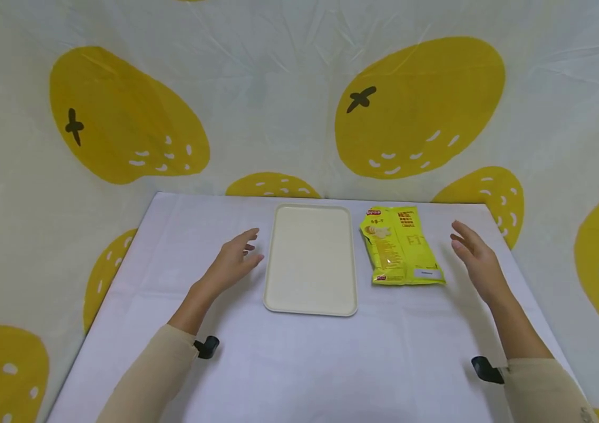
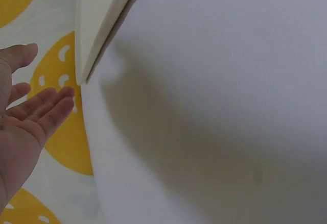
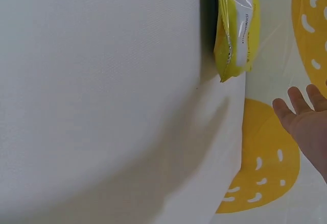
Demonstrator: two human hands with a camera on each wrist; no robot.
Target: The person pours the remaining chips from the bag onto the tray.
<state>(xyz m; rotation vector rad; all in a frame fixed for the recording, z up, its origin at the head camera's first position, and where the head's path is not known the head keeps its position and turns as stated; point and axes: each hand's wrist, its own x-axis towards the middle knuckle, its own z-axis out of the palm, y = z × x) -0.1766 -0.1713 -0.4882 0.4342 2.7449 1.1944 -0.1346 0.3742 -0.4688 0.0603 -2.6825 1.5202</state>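
- Watching from my end, the left hand (image 1: 232, 259) hovers just beside the cream tray (image 1: 311, 258), fingers loosely bent, thumb apart.
- The right hand (image 1: 481, 263) hovers near the yellow snack bag (image 1: 404, 249), fingers slightly spread.
- I've got the tray lying on the white tabletop (image 1: 304, 364), bag just right of it, close but apart.
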